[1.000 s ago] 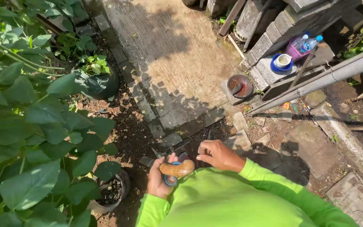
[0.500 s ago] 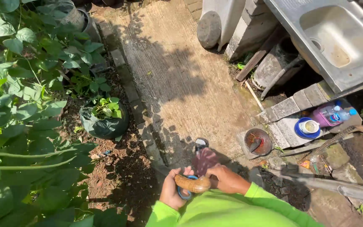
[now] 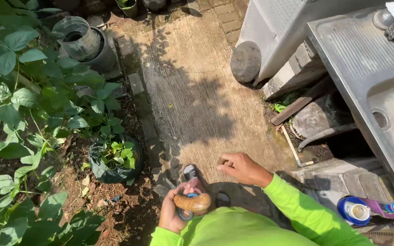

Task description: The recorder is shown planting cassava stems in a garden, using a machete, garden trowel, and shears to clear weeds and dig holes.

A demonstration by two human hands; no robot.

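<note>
Brown veg [image 3: 194, 203] x1 in L hand [image 3: 173, 213], scissors [image 3: 186, 206] x1

Sunlit concrete path [image 3: 192, 82], round stone [image 3: 246, 61] and brick edging [image 3: 137, 84] on it, bare soil [image 3: 115, 205] alongside

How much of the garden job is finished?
Done so far: one brown curved thing sits in the left hand, gripped together with a blue-handled tool. In hand now: just that; the right hand is curled over the concrete path and looks empty. Left: hard to say; the leafy plants and the black grow bag beside the path show no more like it from here.
</note>
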